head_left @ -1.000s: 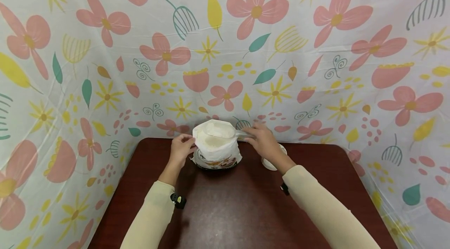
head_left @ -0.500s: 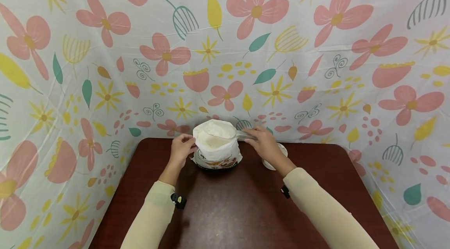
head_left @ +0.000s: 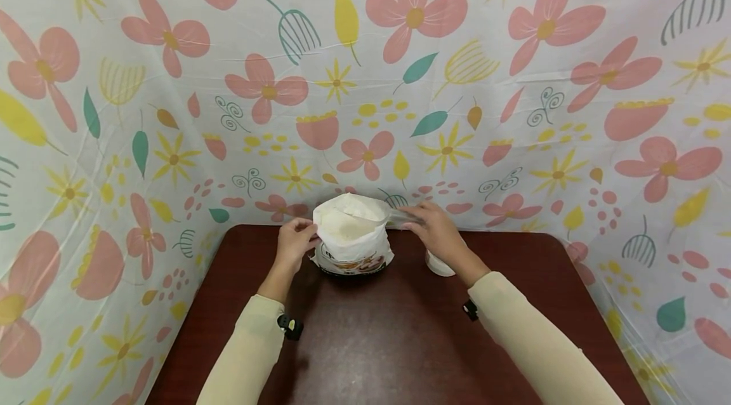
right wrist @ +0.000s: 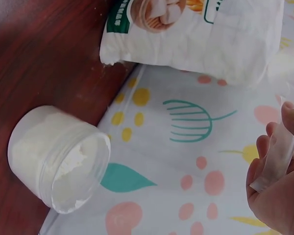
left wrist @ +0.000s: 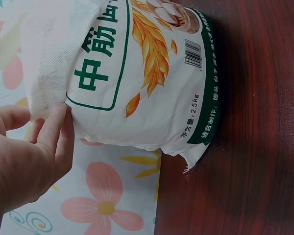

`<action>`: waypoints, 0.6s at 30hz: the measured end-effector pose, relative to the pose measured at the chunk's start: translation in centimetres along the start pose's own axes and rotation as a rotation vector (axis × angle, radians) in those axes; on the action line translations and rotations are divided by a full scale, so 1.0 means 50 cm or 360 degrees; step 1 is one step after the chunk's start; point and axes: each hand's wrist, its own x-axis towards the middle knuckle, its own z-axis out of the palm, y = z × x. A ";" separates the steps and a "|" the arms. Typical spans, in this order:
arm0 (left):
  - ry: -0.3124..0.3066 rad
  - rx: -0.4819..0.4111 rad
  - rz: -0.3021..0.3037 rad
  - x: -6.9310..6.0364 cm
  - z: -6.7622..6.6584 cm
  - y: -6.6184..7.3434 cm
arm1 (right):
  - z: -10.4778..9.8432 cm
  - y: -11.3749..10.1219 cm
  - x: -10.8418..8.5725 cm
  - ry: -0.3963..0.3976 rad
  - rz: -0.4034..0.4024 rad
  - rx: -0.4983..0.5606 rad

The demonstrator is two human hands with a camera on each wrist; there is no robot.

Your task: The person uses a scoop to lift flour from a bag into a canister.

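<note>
A white bag of flour point(head_left: 356, 249) stands open at the far side of the table, its print showing wheat and 2.5 kg in the left wrist view. My left hand point(head_left: 294, 243) pinches the folded rim on the bag's left, thumb on one side and fingers on the other point(left wrist: 32, 152). At the right of the bag's mouth, my right hand point(head_left: 441, 235) grips the clear handle of a scoop point(right wrist: 279, 154); its bowl is hidden at the bag. Below the right forearm is a clear jar point(right wrist: 59, 159) holding white powder, partly covered in the head view.
The dark red-brown table point(head_left: 365, 341) meets a floral cloth point(head_left: 365, 75) hanging close behind the bag and along both sides. White specks lie on the table by the bag in the right wrist view. Black wrist cameras point(head_left: 290, 327) sit on both sleeves.
The scoop's flour-heaped bowl, visible in the bag's mouth earlier, no longer shows clearly. My right hand has shifted slightly right with the handle. The left hand keeps its place on the rim.
</note>
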 end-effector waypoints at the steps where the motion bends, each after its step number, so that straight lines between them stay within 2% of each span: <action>1: 0.0001 0.0000 0.0001 0.000 0.000 0.001 | -0.004 0.001 -0.001 -0.0014 0.0014 0.0002; 6: -0.0002 0.0015 0.0004 -0.001 -0.001 0.001 | -0.025 0.012 -0.009 -0.0052 0.0068 0.0000; 10: 0.0000 0.0017 0.0007 -0.001 -0.001 -0.001 | -0.044 0.024 -0.019 -0.0040 0.0059 -0.0008; 18: -0.0003 0.0014 0.0020 0.002 -0.001 -0.002 | -0.084 0.049 -0.057 -0.0023 0.0081 -0.0036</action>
